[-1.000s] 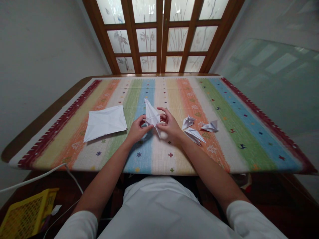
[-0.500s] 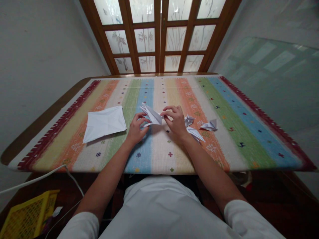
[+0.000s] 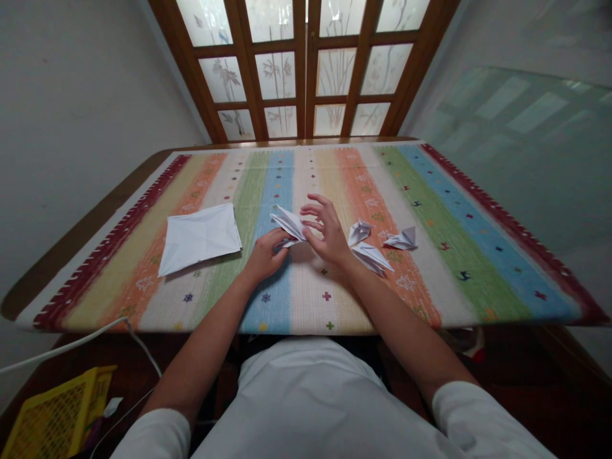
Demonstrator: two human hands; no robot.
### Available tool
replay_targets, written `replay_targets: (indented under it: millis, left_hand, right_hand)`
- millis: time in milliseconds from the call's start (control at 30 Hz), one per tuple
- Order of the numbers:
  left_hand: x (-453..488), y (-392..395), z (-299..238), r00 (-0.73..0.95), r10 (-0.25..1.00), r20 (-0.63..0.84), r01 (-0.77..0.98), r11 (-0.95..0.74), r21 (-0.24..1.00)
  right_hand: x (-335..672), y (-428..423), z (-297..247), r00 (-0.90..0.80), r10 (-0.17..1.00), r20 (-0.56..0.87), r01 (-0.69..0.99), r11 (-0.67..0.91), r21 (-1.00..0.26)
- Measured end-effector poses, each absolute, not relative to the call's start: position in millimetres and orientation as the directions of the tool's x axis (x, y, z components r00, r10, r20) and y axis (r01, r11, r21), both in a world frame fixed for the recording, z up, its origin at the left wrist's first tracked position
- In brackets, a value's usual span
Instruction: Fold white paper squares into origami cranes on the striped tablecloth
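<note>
Moved since the earlier frame: your right hand, whose fingers have come off their pinch on the paper's right tip and spread upward; the folded white paper now sits lower and flatter.

Item, folded white paper: one, slim and pointed, at the centre of the cloth, its pleated tips aimed far and left, its right end beside your right thumb.

Item, your left hand: closed on the paper's near left side, thumb and fingers gripping.

Item, your right hand: fingers well parted and curved over the paper's right end; you cannot tell from this view whether the thumb touches it.

Item, white sheets: a roughly square, creased stack, left of your left hand.

Item, folded paper pieces: three, right of your right hand. A far one is next to a longer near one; a third lies apart, farther right.

Item, striped tablecloth: multicoloured, over a brown table.

Item, yellow basket: near left, below table level, with a white cable above it.

Item, glazed wooden doors: far side.
</note>
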State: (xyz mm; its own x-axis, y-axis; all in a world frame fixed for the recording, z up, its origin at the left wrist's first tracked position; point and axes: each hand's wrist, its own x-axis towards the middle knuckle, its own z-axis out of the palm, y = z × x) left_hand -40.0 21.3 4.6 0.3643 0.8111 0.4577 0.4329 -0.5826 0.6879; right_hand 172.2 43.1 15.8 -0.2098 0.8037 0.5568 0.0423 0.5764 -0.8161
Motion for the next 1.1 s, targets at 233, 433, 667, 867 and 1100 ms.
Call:
replay_targets:
  millis: [233,433,667,867,1100]
  left_hand:
    - [-38,17,8,0.349,0.857,0.379,0.305,-0.487,0.819]
    - [-37,24,6,0.225,0.920,0.322,0.139,-0.357,0.924]
    - [-38,27,11,0.077,0.958,0.275,0.058,-0.280,0.958]
    - [-38,19,18,0.102,0.968,0.229,-0.029,-0.228,0.973]
    - [-42,22,7,0.065,0.972,0.227,-0.265,-0.202,0.943]
  right_hand:
    - [170,63,-10,-0.291,0.908,0.301,-0.206,0.248,-0.947]
    - [169,66,-7,-0.219,0.943,0.252,-0.236,0.199,-0.951]
    - [174,59,7,-0.141,0.978,0.155,-0.314,0.104,-0.944]
    - [176,55,12,-0.223,0.974,0.038,-0.479,-0.075,-0.875]
    - [164,50,6,-0.312,0.949,-0.046,-0.620,-0.240,-0.747]
